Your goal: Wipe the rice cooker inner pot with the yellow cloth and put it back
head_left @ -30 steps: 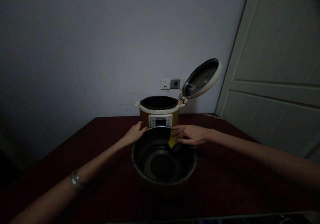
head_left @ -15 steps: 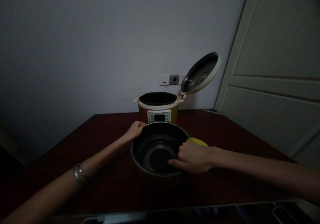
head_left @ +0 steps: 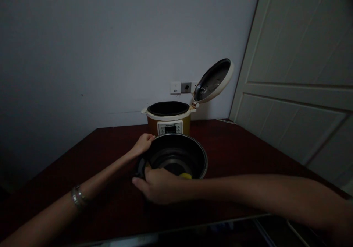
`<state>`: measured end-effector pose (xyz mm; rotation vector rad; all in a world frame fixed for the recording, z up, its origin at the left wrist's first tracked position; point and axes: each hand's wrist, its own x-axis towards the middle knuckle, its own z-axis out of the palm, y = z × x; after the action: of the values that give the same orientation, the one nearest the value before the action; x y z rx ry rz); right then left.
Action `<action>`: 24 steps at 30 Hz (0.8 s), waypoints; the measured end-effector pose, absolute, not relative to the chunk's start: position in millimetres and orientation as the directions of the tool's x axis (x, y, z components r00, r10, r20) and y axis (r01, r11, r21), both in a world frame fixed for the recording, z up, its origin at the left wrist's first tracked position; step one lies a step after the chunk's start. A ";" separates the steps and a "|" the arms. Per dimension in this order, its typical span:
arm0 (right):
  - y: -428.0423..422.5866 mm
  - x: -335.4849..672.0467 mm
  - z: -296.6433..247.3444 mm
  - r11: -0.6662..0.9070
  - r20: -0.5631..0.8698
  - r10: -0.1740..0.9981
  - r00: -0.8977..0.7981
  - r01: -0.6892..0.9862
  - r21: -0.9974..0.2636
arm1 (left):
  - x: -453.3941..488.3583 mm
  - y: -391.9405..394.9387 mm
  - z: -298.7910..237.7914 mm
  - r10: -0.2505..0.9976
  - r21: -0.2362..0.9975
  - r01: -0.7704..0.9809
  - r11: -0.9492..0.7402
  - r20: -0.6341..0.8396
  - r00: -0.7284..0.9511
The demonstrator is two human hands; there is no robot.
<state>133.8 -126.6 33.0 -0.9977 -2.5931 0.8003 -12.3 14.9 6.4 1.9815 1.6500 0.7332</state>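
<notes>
Inner pot (head_left: 176, 152) is just near-side of the electric cooker (head_left: 168, 118). Your left hand (head_left: 145, 143) pinches its far-left rim; your right hand (head_left: 162, 186) clutches a yellow cloth (head_left: 185, 175), near-left. Lopsided push could break that pinch and skid it.

The inner pot (head_left: 193, 153) is showing a smooth, dark coating with a dull sheen, while its rim (head_left: 206, 160) is gleaming like bare metal. The yellow cloth-like piece (head_left: 185, 175) is looking matt, too little of it showing to tell its texture. The electric cooker (head_left: 186, 124) is wearing a smooth shell with a plastic-looking collar, and its lid (head_left: 212, 79) is pairing a plastic-looking edge with a glossy, metallic inner face. The bracelet (head_left: 78, 197) is glinting like polished metal. The tabletop (head_left: 228, 144) is looking smooth and wood-like, the wall (head_left: 110, 48) is appearing matt, and the socket plate (head_left: 175, 88) is resembling smooth plastic.
</notes>
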 end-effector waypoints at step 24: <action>59.8 230.4 35.1 0.908 -0.150 -0.057 -0.987 -0.113 0.403 | -16.2 10.7 11.4 0.943 0.619 0.717 -0.322 0.143 0.300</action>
<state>230.4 59.8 35.1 0.1433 -3.2006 -0.6898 -16.2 10.7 11.4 2.1319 1.4779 0.6881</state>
